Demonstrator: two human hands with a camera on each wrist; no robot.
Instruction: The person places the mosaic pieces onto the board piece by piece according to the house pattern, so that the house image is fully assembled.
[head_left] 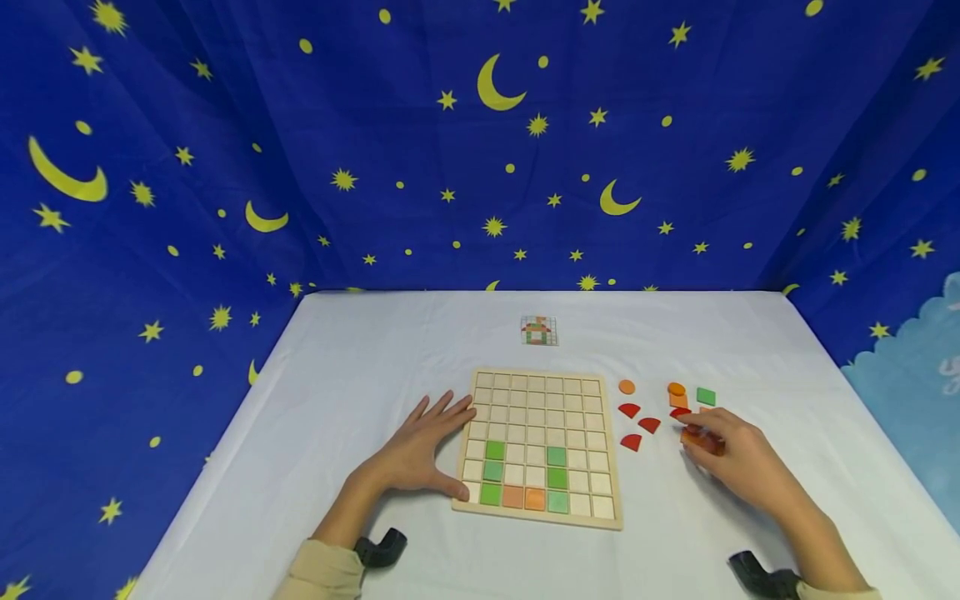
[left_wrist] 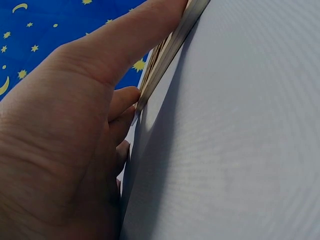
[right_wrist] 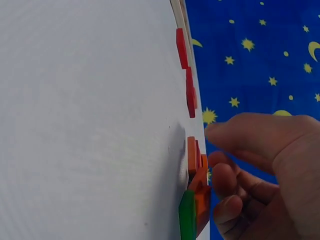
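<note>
A wooden grid board (head_left: 536, 518) lies on the white table, with green and orange square tiles in its lower rows. My left hand (head_left: 420, 446) rests on the board's left edge, fingers spread and straight; in the left wrist view the hand (left_wrist: 65, 120) touches the board's side (left_wrist: 172, 50). Over the loose pieces right of the board is my right hand (head_left: 738, 458), its fingers bent; in the right wrist view the hand (right_wrist: 270, 175) hovers beside orange pieces (right_wrist: 192, 156) and a green piece (right_wrist: 187, 215). Whether it touches a piece I cannot tell.
Red quarter-round pieces (head_left: 649, 426), an orange disc (head_left: 627, 387), stacked orange pieces (head_left: 677, 390) and a green tile (head_left: 706, 396) lie right of the board. A small pattern card (head_left: 539, 331) is behind it. Blue star-patterned cloth (head_left: 420, 125) hangs around the table.
</note>
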